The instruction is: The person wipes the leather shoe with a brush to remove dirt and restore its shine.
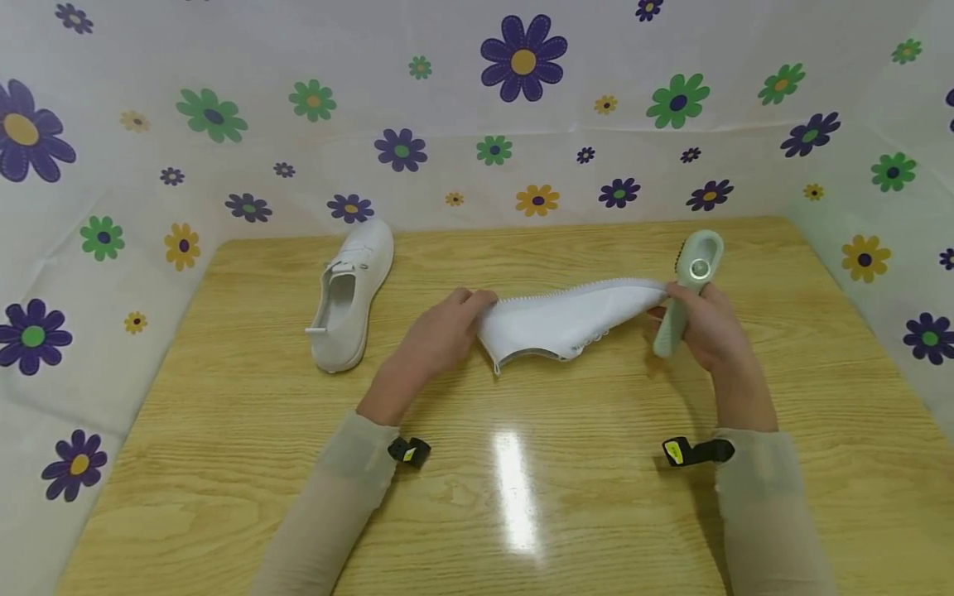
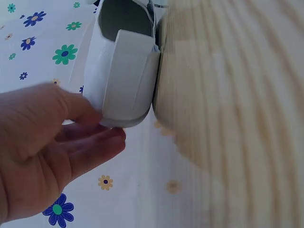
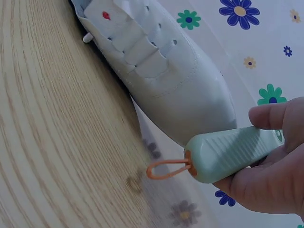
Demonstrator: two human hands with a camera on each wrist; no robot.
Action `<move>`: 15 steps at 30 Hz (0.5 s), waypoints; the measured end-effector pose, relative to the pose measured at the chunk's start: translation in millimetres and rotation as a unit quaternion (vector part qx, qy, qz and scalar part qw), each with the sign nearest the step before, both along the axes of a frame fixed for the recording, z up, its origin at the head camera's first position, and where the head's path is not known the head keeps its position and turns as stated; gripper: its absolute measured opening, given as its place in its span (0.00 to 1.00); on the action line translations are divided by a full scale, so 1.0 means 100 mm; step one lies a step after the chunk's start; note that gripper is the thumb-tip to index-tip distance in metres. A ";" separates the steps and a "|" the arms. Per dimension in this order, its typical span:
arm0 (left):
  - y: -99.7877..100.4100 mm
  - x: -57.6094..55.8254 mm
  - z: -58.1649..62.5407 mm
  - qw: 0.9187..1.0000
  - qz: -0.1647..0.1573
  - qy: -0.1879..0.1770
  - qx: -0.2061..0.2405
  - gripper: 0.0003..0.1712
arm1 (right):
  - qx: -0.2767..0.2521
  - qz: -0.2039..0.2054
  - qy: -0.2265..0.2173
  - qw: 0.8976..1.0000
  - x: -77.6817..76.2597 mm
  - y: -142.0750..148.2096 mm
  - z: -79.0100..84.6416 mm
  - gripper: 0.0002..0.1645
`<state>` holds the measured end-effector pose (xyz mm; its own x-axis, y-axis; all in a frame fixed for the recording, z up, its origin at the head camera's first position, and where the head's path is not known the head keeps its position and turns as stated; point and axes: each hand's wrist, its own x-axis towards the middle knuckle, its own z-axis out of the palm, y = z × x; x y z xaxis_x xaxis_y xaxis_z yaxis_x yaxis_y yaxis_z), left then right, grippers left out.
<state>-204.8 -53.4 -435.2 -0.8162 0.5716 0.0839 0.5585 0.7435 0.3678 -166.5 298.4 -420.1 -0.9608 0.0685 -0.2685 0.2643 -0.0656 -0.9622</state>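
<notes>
A white lace-up shoe (image 1: 574,319) is turned on its side in the middle, its opening towards me and its ridged sole edge towards the wall. My left hand (image 1: 450,327) pinches it at the heel; thumb and fingers show at the sole edge in the left wrist view. At the toe end, my right hand (image 1: 708,323) grips a pale green brush (image 1: 699,269), bristles facing left, with the thumb side right at the toe tip. An orange loop (image 3: 166,168) hangs from the brush handle. The matching white shoe (image 1: 350,302) stands upright at left.
The wood-grain table (image 1: 581,513) ends at the back against a white sheet (image 1: 447,91) printed with flowers, which also rises along both sides. Small black wrist cameras sit at both sleeves.
</notes>
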 end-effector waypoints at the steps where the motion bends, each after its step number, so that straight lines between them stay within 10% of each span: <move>1: 0.00 0.00 0.00 1.000 -0.004 -0.009 0.004 0.23 | 0.009 0.004 0.000 1.000 0.01 0.00 0.00 0.18; 9: -0.04 -0.05 0.00 0.992 -0.015 -0.119 0.028 0.25 | 0.045 0.015 -0.001 0.999 0.00 0.00 -0.02 0.24; 15: -0.06 -0.06 0.02 0.992 -0.020 -0.123 0.033 0.24 | 0.157 0.002 0.014 0.987 0.02 0.02 0.00 0.31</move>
<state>-211.2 -59.0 -433.1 -0.7931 0.6043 -0.0765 0.4747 0.6919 0.5439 -164.5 300.0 -420.3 -0.9680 0.1410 -0.2078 0.2369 0.2385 -0.9418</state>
